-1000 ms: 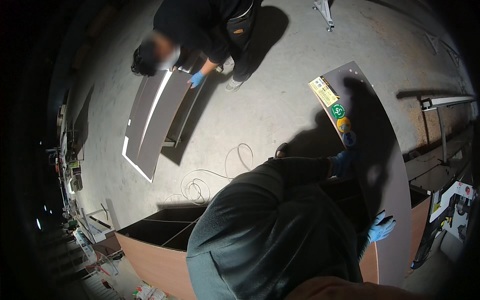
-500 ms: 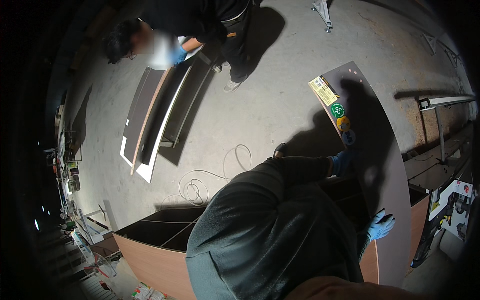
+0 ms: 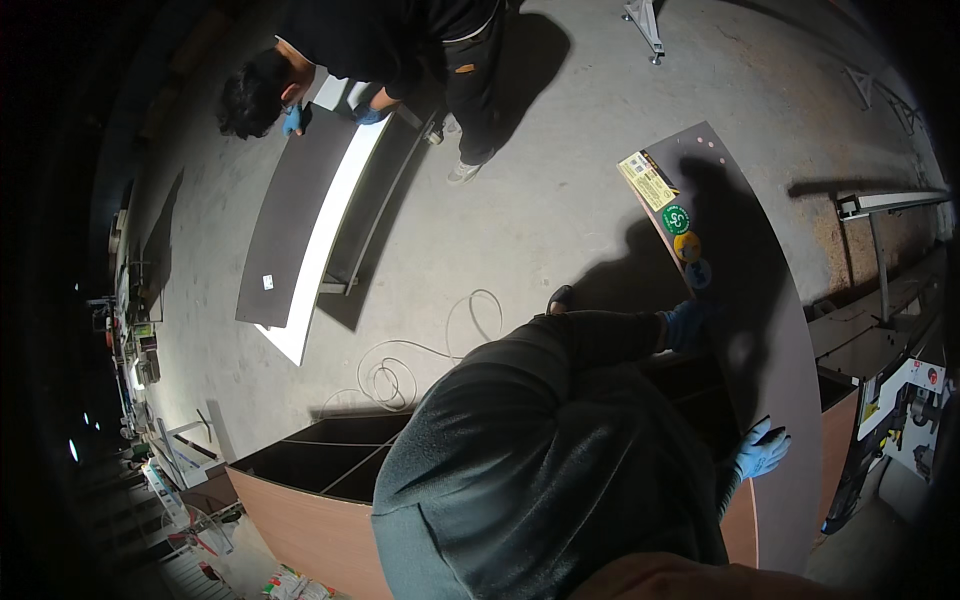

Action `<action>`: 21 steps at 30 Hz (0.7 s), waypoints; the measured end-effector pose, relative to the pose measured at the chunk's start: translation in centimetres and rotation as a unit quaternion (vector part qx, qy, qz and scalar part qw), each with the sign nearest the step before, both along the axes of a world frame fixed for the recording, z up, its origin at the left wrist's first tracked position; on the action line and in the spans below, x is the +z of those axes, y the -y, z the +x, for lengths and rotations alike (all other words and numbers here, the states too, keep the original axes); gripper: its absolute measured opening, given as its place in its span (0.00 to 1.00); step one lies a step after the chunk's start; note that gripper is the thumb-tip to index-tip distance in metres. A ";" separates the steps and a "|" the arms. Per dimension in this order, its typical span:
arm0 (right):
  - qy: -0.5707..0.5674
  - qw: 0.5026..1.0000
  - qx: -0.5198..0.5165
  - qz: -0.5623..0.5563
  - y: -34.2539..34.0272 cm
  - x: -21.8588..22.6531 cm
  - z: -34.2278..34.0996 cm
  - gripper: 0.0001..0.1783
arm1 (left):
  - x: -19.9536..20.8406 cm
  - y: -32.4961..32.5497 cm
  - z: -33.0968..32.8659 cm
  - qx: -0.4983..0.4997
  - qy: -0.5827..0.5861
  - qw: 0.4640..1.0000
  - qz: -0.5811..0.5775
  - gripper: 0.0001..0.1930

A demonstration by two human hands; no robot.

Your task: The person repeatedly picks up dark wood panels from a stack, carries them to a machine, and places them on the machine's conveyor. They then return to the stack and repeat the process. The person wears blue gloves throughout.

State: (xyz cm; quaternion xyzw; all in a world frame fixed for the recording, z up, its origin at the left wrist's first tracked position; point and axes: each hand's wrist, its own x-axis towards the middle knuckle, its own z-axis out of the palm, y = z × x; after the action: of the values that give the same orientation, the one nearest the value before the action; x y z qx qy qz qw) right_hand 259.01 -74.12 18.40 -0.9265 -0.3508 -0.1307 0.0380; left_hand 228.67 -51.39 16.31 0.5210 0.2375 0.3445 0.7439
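A long dark grey-brown panel point(image 3: 795, 400) with stickers at its far end lies on my right, its outline bent by the lens. At its left edge is my left hand point(image 3: 684, 326), in a blue glove, touching the board; shadow hides how its fingers lie. Nearer to me, my right hand point(image 3: 760, 455), also gloved in blue, rests on the same edge with its fingers apart over the top face. The panel lies over an orange-brown cabinet carcass point(image 3: 738, 525). My dark green sleeve and body cover much of the space between.
At the far left a co-worker point(image 3: 390, 40) in dark clothes bends over another dark panel point(image 3: 295, 220) on a white board point(image 3: 325, 230). A thin hose point(image 3: 385, 380) coils on the floor. Black-lined cabinet compartments point(image 3: 330, 455) lie at my left; a metal stand point(image 3: 880, 240) is at right.
The co-worker's dark panel has gone from tilted, with its brown edge showing, to flat on the white board. My hands and my own panel have not visibly moved.
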 end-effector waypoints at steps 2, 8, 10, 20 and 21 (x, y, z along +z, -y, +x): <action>0.011 1.000 0.011 0.011 0.0 0.3 -0.3 0.47 | 0.7 -0.1 -0.2 0.018 -0.113 0.982 0.153 0.22; 0.046 0.996 0.062 0.039 -1.0 1.4 -1.3 0.40 | 3.9 -0.7 -2.2 -0.024 -0.144 0.943 0.300 0.17; 0.059 0.989 0.106 0.082 -1.4 1.5 -1.3 0.38 | 4.8 -0.9 -2.2 -0.057 -0.204 0.944 0.254 0.15; 0.045 0.991 0.026 0.120 -1.8 2.6 -2.9 0.37 | 3.2 -0.8 -0.9 -0.097 -0.077 0.982 0.141 0.26; 0.056 0.990 0.027 0.128 -1.7 2.9 -2.9 0.37 | 2.9 -0.9 -0.7 -0.085 -0.122 0.942 0.303 0.26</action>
State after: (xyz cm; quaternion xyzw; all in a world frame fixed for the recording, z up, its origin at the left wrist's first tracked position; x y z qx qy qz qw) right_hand 256.08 -72.37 21.34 -0.8952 -0.3579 -0.2255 0.1401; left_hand 228.02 -50.46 19.25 0.7777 0.1657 0.2698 0.5430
